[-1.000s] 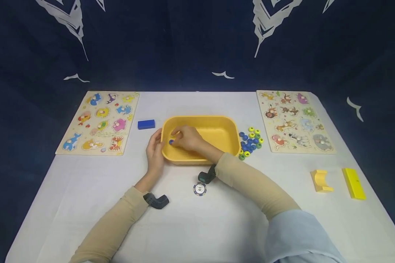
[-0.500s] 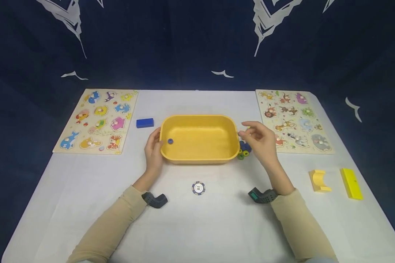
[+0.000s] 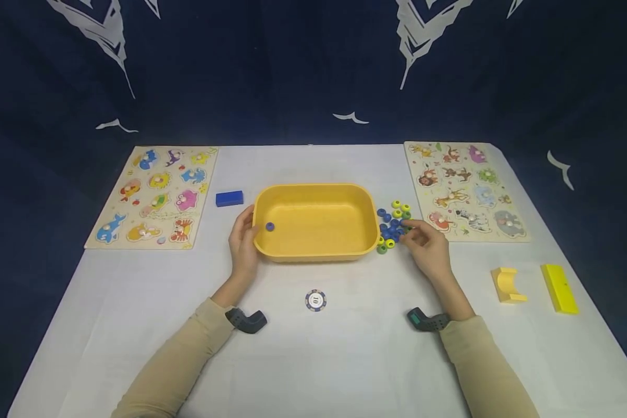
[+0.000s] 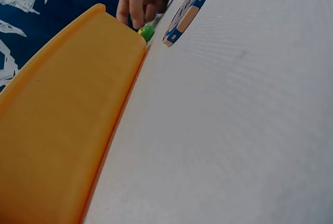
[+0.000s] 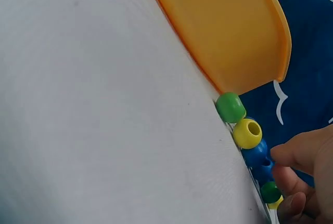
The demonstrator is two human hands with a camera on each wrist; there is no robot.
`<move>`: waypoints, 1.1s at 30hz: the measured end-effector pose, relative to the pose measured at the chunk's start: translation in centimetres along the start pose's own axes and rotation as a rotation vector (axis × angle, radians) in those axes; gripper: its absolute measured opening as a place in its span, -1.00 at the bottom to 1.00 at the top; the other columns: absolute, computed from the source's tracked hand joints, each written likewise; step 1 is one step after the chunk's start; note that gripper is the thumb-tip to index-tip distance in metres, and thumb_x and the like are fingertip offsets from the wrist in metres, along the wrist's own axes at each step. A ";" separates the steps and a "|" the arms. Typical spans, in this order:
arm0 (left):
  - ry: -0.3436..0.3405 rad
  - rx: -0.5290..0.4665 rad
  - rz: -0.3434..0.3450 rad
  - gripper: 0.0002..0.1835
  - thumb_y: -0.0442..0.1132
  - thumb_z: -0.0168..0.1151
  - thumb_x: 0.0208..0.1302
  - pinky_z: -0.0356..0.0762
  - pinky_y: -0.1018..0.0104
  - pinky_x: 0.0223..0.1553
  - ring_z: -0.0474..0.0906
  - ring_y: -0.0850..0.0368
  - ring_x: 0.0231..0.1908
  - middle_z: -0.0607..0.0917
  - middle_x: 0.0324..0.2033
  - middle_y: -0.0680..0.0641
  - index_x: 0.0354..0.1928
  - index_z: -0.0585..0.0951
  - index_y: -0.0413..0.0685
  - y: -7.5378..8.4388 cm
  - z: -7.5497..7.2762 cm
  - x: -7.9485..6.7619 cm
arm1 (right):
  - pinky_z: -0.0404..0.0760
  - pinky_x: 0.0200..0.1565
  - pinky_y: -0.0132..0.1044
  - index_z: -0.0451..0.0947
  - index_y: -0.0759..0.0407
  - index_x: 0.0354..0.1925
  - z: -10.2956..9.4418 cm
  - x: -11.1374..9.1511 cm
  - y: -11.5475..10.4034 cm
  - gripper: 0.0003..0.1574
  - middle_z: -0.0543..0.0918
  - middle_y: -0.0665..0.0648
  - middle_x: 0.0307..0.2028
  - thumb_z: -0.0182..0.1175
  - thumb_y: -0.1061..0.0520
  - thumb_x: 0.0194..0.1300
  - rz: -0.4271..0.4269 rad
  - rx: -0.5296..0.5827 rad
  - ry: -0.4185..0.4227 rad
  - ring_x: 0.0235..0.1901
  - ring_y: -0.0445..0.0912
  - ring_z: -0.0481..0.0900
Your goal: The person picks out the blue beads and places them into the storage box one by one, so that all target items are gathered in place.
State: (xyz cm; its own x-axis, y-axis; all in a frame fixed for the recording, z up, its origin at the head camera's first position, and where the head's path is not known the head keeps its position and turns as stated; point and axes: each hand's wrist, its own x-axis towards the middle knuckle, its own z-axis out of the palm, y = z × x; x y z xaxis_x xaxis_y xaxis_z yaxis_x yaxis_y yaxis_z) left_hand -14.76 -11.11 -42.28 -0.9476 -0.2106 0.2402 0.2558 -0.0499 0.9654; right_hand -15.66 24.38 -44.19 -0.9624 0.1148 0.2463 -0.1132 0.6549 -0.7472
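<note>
A yellow plastic tub [image 3: 316, 253] stands mid-table with one blue bead [image 3: 270, 226] inside at the left. My left hand [image 3: 242, 247] holds the tub's left end, fingers along the outer wall and thumb at the rim; it is outside the left wrist view. My right hand [image 3: 427, 248] is at the pile of blue, yellow and green beads [image 3: 387, 219] right of the tub. Its thumb and index finger stand apart, tips right at the blue beads. In the right wrist view the thumb overlaps a blue bead [image 5: 254, 153], beside a yellow bead [image 5: 247, 133] and a green bead [image 5: 230, 107].
A poker chip [image 3: 316, 300] lies in front of the tub, a blue block [image 3: 229, 198] to its left. Animal peg puzzles stand at the back left [image 3: 151, 212] and back right [image 3: 462, 194]. An arched block [image 3: 507, 285] and a yellow block [image 3: 560, 288] lie at the right.
My right hand has left the tub's inside, where the blue bead now lies, and moved right to the bead pile. The left hand stays at the tub's left end.
</note>
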 end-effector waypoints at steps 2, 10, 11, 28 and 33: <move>-0.002 -0.006 0.003 -0.51 -0.48 -0.22 0.14 0.25 -0.07 0.13 0.29 -0.26 0.07 0.36 0.03 -0.40 0.17 0.26 -0.37 0.0 0.0 0.0 | 0.34 -0.64 -0.49 0.55 0.15 -0.12 0.2 -0.1 0.0 -0.63 0.57 0.08 -0.51 0.22 0.24 0.02 0.003 -0.049 -0.002 -0.61 -0.18 0.37; -0.005 -0.008 0.015 -0.52 -0.48 -0.21 0.14 0.25 -0.08 0.12 0.29 -0.29 0.06 0.35 0.02 -0.43 0.17 0.26 -0.37 0.0 -0.2 -0.1 | 0.29 -0.67 -0.48 0.59 0.15 -0.20 0.9 -0.1 0.4 -0.69 0.59 0.06 -0.52 0.23 0.22 -0.01 -0.066 -0.167 0.024 -0.64 -0.14 0.36; -0.004 -0.008 0.014 -0.51 -0.48 -0.21 0.14 0.25 -0.08 0.12 0.29 -0.29 0.06 0.35 0.02 -0.43 0.17 0.26 -0.37 0.0 -0.2 -0.1 | 0.29 -0.66 -0.48 0.59 0.15 -0.21 1.0 -0.2 0.4 -0.70 0.59 0.06 -0.53 0.24 0.22 -0.02 -0.073 -0.173 0.028 -0.64 -0.14 0.37; 0.008 0.006 0.012 -0.52 -0.49 -0.21 0.14 0.25 -0.07 0.13 0.28 -0.27 0.07 0.35 0.04 -0.41 0.17 0.26 -0.37 0.1 -0.1 0.1 | 0.35 -0.53 -0.46 0.51 0.13 -0.27 2.0 4.3 -11.6 -0.75 0.55 0.04 -0.48 0.25 0.09 0.04 -0.180 0.090 -0.111 -0.53 -0.14 0.36; 0.007 0.010 -0.006 -0.52 -0.50 -0.21 0.15 0.26 -0.04 0.14 0.27 -0.29 0.08 0.34 0.04 -0.43 0.18 0.26 -0.38 0.0 -0.1 0.0 | 0.42 -0.48 -0.35 0.49 0.11 -0.28 6.5 5.8 -14.8 -0.76 0.57 0.04 -0.49 0.25 0.12 0.02 -0.216 0.071 -0.345 -0.52 -0.11 0.44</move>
State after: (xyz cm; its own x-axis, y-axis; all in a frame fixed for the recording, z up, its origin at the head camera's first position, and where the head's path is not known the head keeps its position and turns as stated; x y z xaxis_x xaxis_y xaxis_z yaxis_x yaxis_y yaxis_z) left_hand -14.73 -11.18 -42.31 -0.9478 -0.2168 0.2338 0.2482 -0.0412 0.9678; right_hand -21.20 10.49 -35.68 -0.9398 -0.2848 0.1891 -0.3263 0.5823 -0.7446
